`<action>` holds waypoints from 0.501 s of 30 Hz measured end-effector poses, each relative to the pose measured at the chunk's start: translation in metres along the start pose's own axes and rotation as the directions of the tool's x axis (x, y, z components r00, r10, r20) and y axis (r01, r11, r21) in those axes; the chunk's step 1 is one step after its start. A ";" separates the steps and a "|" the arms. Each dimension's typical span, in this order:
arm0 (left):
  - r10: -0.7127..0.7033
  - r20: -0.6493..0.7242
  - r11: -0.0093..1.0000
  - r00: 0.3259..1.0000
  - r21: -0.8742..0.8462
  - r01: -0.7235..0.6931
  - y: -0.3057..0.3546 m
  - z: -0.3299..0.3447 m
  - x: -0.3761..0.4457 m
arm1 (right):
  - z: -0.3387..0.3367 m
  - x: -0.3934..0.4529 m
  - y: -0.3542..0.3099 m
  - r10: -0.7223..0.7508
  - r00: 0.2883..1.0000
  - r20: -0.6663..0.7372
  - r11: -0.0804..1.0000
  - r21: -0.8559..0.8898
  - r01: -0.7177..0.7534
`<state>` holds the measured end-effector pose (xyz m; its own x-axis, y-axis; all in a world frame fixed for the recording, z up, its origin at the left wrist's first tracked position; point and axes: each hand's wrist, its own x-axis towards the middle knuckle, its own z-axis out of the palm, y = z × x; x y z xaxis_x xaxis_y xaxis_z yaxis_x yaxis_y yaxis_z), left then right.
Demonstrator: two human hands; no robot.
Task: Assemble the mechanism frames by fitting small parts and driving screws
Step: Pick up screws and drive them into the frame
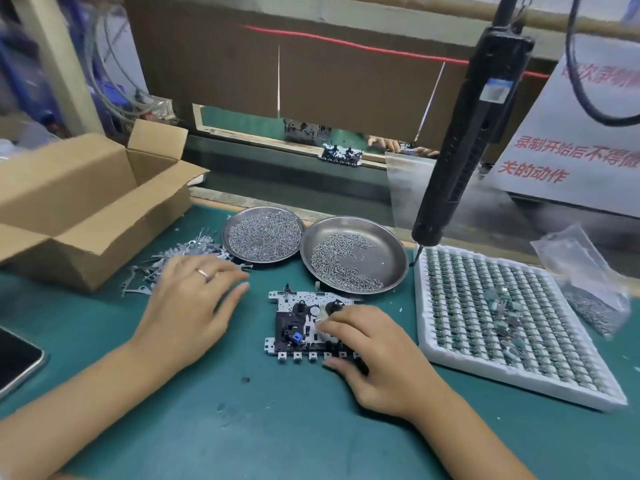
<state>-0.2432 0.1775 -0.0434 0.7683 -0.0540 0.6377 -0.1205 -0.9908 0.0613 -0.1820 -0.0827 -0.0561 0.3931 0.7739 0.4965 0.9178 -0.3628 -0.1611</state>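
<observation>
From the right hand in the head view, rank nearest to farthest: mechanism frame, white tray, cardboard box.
1. Mechanism frame: under the right hand, touching.
2. White tray: just to its right.
3. Cardboard box: far left, beyond the left hand.

Bare mat (277, 410) below frame (294, 323)

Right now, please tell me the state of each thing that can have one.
cardboard box: open, flaps up.
left dish: covered with screws.
right dish: partly filled with screws.
electric screwdriver: hanging, not held.
mechanism frame: flat on mat.
left hand: open, over metal parts.
right hand: pinching a small part on the frame.
</observation>
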 end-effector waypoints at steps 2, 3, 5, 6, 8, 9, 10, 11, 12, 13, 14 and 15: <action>-0.143 0.052 0.985 0.988 0.102 0.138 -0.013 0.004 0.004 | 0.001 0.001 -0.001 0.022 1.000 -0.006 1.000 0.016 -0.022; -0.210 0.093 0.972 0.973 0.122 0.198 -0.016 0.006 0.005 | 0.001 0.001 -0.001 0.033 0.999 -0.006 0.999 0.029 -0.033; -0.308 0.157 0.951 0.938 0.088 0.297 -0.018 0.009 0.007 | 0.001 0.001 -0.001 0.051 0.999 -0.003 0.998 0.047 -0.050; -0.335 0.183 0.942 0.924 0.065 0.328 -0.017 0.009 0.009 | 0.001 0.001 -0.001 0.054 0.999 -0.002 0.997 0.049 -0.054; -0.358 0.217 0.934 0.908 0.070 0.351 -0.018 0.007 0.015 | 0.001 0.000 -0.002 0.055 0.998 0.001 0.997 0.050 -0.055; -0.365 0.229 0.931 0.902 0.083 0.356 -0.019 0.007 0.018 | 0.001 0.000 -0.002 0.055 0.998 0.004 0.997 0.050 -0.055; -0.375 0.241 0.927 0.895 0.095 0.363 -0.020 0.007 0.020 | 0.001 0.001 -0.002 0.055 0.998 0.007 0.997 0.051 -0.055; -0.387 0.246 0.922 0.889 0.098 0.374 -0.021 0.007 0.022 | 0.001 0.001 -0.002 0.056 0.998 0.010 0.997 0.052 -0.057; -0.403 0.241 0.915 0.883 0.077 0.397 -0.021 0.007 0.023 | 0.000 0.001 -0.002 0.058 0.998 0.012 0.997 0.055 -0.059; -0.422 0.230 0.904 0.877 0.030 0.427 -0.021 0.006 0.026 | 0.000 0.001 -0.003 0.061 0.998 0.015 0.996 0.060 -0.062; -0.440 0.220 0.888 0.871 -0.041 0.459 -0.021 0.004 0.029 | -0.001 0.001 -0.003 0.064 0.998 0.016 0.996 0.066 -0.065; -0.453 0.219 0.867 0.864 -0.120 0.484 -0.022 0.002 0.032 | -0.001 0.001 -0.003 0.067 0.998 0.015 0.995 0.072 -0.068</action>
<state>-0.2152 0.1970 -0.0258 0.8562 0.3749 0.3556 0.1923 -0.8700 0.4540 -0.1846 -0.0810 -0.0540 0.4546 0.7557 0.4715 0.8906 -0.3765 -0.2552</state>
